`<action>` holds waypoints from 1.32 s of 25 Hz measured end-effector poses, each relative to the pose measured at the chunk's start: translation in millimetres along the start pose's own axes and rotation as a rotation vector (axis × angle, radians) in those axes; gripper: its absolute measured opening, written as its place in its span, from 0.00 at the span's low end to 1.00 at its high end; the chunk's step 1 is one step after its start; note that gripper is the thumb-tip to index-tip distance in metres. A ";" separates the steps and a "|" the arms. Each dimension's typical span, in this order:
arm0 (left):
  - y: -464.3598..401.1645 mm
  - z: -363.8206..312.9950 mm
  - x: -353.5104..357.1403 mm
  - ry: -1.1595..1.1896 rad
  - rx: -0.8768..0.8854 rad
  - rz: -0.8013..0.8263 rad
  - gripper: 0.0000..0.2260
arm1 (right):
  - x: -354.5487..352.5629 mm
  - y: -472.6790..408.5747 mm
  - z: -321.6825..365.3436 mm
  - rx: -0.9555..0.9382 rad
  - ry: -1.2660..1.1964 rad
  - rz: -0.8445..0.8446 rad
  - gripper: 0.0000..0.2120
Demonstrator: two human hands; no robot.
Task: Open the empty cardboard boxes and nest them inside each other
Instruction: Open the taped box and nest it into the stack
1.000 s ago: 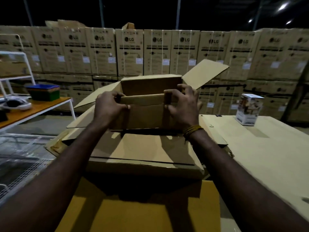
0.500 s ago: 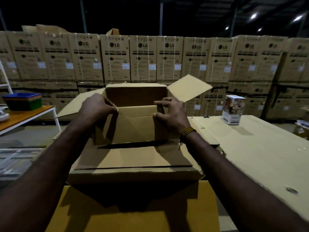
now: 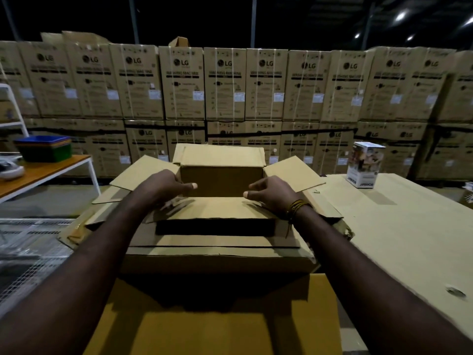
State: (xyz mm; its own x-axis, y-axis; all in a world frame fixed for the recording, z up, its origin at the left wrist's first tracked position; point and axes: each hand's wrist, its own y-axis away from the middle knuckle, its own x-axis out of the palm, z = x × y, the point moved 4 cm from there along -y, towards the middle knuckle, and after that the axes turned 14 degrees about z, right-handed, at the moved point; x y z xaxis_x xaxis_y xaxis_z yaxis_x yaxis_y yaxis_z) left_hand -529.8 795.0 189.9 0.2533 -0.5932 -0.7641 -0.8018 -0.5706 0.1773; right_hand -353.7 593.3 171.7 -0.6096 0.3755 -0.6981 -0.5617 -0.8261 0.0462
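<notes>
Small open cardboard box (image 3: 221, 184) atop a larger flat box (image 3: 217, 257), all four flaps folded out, left hand (image 3: 163, 189) and right hand (image 3: 271, 194) resting on its near corners — fingers loosely extended, gripping nothing, printed carton (image 3: 364, 163) well apart on the cardboard-covered table (image 3: 409, 226).

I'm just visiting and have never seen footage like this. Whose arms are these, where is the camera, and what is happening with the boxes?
There is no machine here: a person wears a wide-angle camera on the head, so you look down along both arms. The left hand and right hand press down on the near flap of a small open brown cardboard box. It sits in a larger brown cardboard box. A small white printed carton stands on the cardboard-covered table to the right. Stacked washing-machine cartons form the back wall.
</notes>
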 end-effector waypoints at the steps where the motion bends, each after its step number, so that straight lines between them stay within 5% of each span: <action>1: -0.3 -0.7 -2.0 -0.019 -0.008 0.021 0.21 | -1.7 1.9 0.7 0.008 0.004 0.024 0.20; 6: -3.6 -7.2 5.5 -0.133 -0.019 0.041 0.25 | -18.7 8.6 9.9 0.047 0.136 0.014 0.22; 11: -7.8 -29.2 10.0 -0.332 -0.065 -0.253 0.30 | -13.5 9.5 11.7 0.002 0.204 -0.087 0.21; 20: -3.9 -35.1 21.3 -0.454 0.015 -0.479 0.31 | -12.8 6.5 -10.0 0.039 0.196 -0.177 0.25; 33: -15.3 -8.5 58.7 -0.417 -0.089 -0.229 0.30 | 8.4 12.3 -28.6 0.056 0.478 -0.073 0.19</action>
State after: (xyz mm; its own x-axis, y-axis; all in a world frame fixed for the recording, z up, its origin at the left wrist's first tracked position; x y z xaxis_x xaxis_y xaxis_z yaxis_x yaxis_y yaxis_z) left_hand -498.0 764.1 147.7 0.1646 -0.1791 -0.9700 -0.6969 -0.7170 0.0141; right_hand -349.7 574.3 146.0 -0.2494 0.1856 -0.9504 -0.6308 -0.7758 0.0140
